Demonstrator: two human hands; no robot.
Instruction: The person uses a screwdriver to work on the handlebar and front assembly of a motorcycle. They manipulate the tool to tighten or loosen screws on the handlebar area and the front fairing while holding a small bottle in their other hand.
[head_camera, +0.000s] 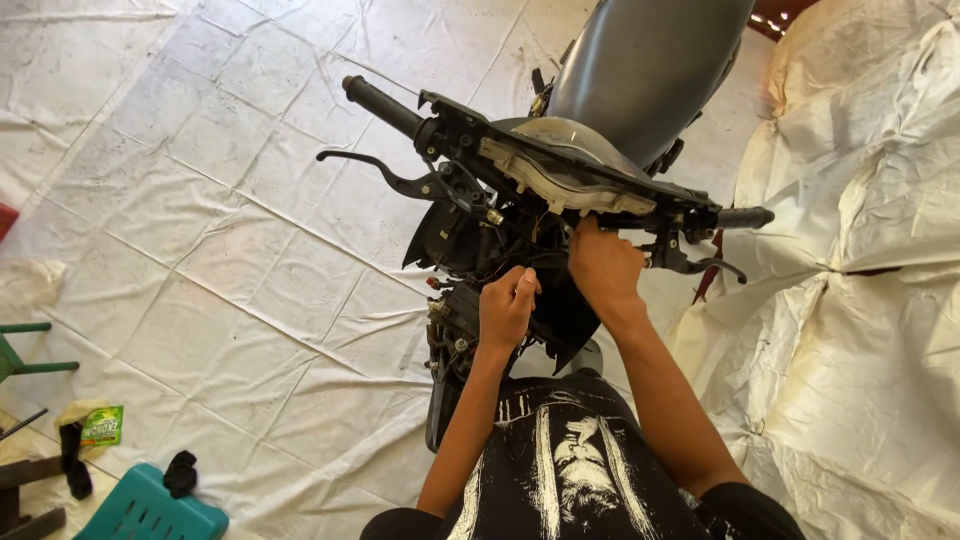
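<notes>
White sheeting covers the floor (250, 260) under a stripped scooter (560, 190). Its handlebar (400, 112) runs crosswise ahead of both hands. The right hand (603, 265), nearer it, grips beneath the dash; the left hand (507, 305), lower, is curled closed among wiring (500, 245)

One package noted: a small flat sachet (101, 426), green with a yellow edge and a pale printed patch, lying on the white floor sheet (250, 250) at my lower left, just beside a teal plastic stool (150, 510). I observe no signs, screens or other labels.
</notes>
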